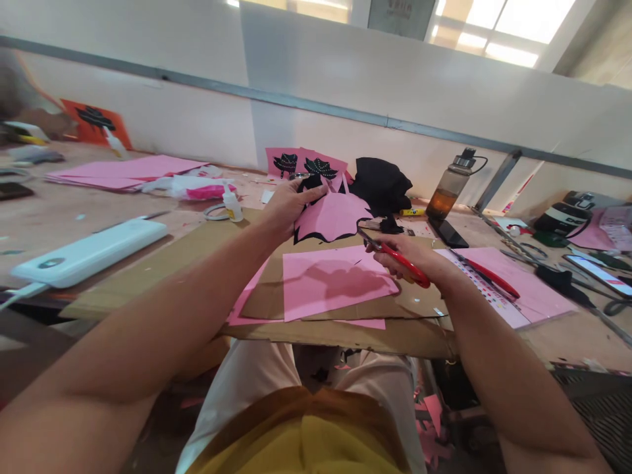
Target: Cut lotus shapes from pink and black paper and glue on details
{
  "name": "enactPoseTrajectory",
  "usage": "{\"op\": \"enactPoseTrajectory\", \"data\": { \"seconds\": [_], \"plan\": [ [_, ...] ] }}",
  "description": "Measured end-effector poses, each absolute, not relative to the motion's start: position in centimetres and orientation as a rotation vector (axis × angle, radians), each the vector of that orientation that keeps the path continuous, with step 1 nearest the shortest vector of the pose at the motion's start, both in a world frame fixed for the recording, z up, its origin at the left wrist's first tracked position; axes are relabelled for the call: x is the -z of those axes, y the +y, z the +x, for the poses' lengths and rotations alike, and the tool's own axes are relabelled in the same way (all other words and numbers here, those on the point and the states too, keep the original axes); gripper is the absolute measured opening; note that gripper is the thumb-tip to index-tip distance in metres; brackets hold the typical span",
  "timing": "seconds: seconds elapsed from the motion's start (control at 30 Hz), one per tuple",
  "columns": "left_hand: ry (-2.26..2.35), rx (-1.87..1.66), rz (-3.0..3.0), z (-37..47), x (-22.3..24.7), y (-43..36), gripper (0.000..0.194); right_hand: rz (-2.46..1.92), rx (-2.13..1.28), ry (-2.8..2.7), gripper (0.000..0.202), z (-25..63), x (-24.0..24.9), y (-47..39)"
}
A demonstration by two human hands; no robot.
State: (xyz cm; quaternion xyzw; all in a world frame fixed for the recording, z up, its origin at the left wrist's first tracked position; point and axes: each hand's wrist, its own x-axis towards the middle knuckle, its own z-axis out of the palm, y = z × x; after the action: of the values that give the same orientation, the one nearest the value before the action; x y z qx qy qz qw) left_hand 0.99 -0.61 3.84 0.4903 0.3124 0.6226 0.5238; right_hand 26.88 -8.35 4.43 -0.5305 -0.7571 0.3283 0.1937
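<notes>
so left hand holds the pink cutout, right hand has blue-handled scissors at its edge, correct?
Not quite: the scissors have red handles, not blue, as the head view shows. The rest stands: the left hand holds the pink cutout and the right hand works the scissors at its edge.

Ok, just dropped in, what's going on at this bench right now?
A person is cutting paper at a cluttered workbench. The left hand holds up a pink shape with black edging, while the right hand works red-handled scissors at its edge. Below them a flat pink sheet lies on cardboard. A white power bank sits to the left, a bottle to the right.
</notes>
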Motion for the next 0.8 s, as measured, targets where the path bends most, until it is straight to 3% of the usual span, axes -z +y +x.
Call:
{"op": "enactPoseTrajectory", "data": {
  "seconds": [0.27,0.37,0.53,0.8],
  "plan": [
    [0.8,-1.442,1.205,0.4,-3.8,-0.4,0.038,-1.673,-0.784,-1.8,0.003,29.2,-5.8,-9.0],
    [0.828,-1.415,1.25,0.3,-3.6,-0.4,0.039,-1.555,-0.7,-1.653,0.012,29.2,-5.3,-8.9],
    [0.835,-1.333,1.314,0.3,-3.9,-1.1,0.043,-1.187,-0.983,-1.767,0.03,27.5,-5.5,-10.2],
    [0.809,-1.244,1.309,0.5,-4.1,-2.1,0.047,-1.192,-1.122,-1.884,0.032,26.4,-4.5,-11.0]
  ]
}}
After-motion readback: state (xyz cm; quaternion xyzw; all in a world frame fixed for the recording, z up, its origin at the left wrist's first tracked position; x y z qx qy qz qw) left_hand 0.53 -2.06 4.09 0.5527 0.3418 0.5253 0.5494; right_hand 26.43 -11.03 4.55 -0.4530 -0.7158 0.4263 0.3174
